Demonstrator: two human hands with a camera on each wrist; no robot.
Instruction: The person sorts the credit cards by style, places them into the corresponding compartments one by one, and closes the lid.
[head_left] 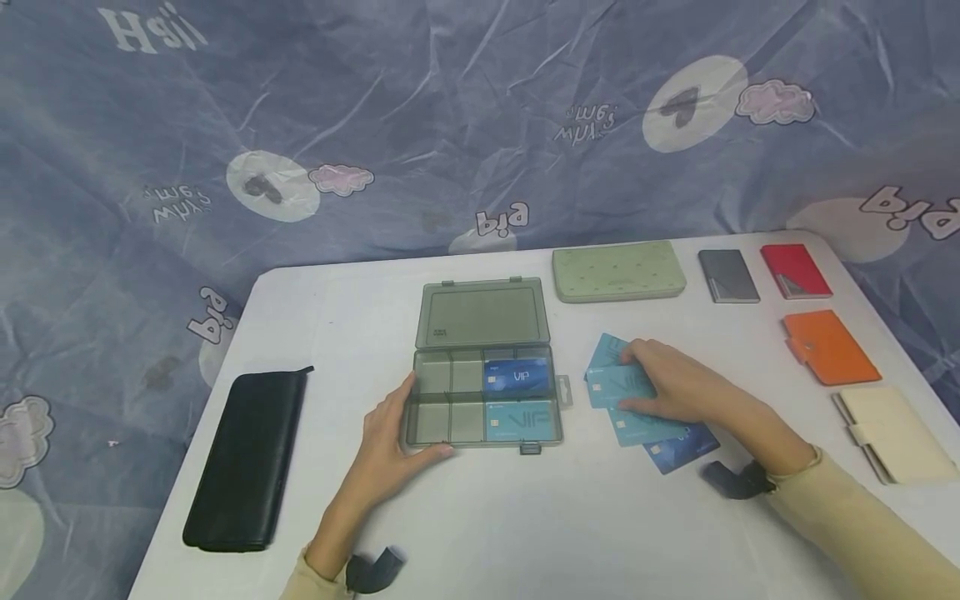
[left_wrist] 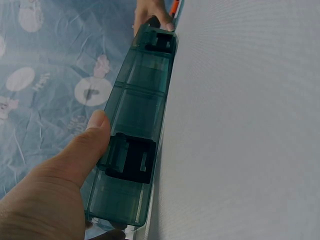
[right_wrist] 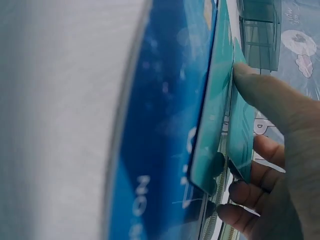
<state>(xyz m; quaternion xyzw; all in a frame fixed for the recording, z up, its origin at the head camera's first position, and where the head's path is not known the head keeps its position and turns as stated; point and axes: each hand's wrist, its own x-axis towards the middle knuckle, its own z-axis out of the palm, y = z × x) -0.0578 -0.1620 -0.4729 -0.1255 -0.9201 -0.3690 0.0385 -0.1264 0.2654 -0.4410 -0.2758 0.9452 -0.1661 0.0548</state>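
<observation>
Hands: two, left hand (head_left: 386, 454) and right hand (head_left: 671, 379). Divided box (head_left: 430, 421): one. Cards inside: two, one dark blue card (head_left: 517, 377), one light blue card (head_left: 519, 421). Loose cards: at least four, three light blue (head_left: 647, 427), one dark blue (head_left: 682, 450). Small flat holders: four, grey (head_left: 727, 275), red (head_left: 797, 271), orange (head_left: 834, 348), cream (head_left: 900, 433). Black wallet (head_left: 247, 462): one. Green case (head_left: 618, 273): one.

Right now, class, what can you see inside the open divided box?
Inside the divided box, a dark blue VIP card lies at the upper right and a light blue VIP card at the lower right. Whatever is beneath either card is covered.
</observation>
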